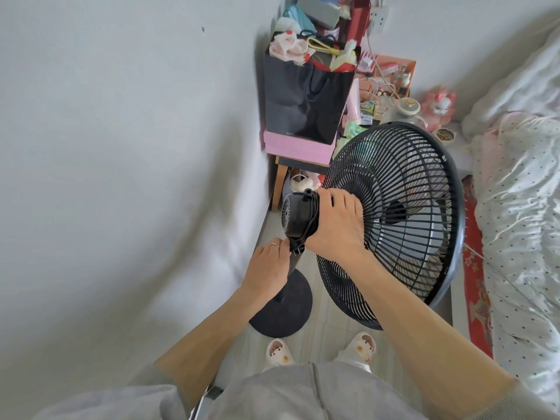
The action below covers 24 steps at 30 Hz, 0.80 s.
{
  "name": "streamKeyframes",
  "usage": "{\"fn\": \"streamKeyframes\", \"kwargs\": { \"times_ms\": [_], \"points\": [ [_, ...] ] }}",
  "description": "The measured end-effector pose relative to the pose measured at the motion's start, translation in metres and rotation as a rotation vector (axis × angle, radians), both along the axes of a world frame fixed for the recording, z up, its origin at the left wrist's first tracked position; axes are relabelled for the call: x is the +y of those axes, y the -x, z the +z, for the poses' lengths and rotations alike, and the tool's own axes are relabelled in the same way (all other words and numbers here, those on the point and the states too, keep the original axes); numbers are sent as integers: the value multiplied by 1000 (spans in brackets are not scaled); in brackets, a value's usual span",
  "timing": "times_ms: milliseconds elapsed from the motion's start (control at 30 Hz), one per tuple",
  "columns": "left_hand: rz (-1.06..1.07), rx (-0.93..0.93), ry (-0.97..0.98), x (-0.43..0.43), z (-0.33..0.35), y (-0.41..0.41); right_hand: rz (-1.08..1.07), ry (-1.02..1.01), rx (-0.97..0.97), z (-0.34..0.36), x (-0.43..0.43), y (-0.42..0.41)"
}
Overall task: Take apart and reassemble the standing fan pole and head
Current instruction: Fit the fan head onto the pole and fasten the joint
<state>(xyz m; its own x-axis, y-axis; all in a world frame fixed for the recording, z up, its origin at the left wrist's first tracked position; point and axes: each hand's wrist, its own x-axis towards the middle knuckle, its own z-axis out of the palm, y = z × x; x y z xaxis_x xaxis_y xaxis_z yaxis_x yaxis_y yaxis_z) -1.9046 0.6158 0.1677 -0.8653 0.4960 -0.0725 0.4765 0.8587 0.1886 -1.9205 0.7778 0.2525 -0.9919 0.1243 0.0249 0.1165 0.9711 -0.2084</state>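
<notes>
A black standing fan stands in front of me on the floor. Its round grille (403, 189) faces right, and the motor housing (298, 213) points left with a black cord wound round it. My right hand (336, 225) grips the housing just behind the grille. My left hand (269, 265) pinches the small fitting at the neck joint (295, 249), where the head meets the pole. The pole (292, 268) is mostly hidden behind my left hand and runs down to the round black base (281, 304).
A white wall is close on the left. Beyond the fan, a wooden stool (280, 177) carries a pink box (298, 147) and a black paper bag (306, 98) full of items. A bed with dotted bedding (521, 207) fills the right side. My slippered feet (278, 350) stand near the base.
</notes>
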Motion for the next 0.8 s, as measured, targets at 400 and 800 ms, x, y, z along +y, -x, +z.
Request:
{"fn": "streamKeyframes", "kwargs": {
  "times_ms": [400,800],
  "points": [
    [-114,56,-31,-12,2,14,-4,2,-7,1,-3,3],
    [-11,41,-280,-10,-7,33,-3,24,-22,4,-1,-1]
  ]
}}
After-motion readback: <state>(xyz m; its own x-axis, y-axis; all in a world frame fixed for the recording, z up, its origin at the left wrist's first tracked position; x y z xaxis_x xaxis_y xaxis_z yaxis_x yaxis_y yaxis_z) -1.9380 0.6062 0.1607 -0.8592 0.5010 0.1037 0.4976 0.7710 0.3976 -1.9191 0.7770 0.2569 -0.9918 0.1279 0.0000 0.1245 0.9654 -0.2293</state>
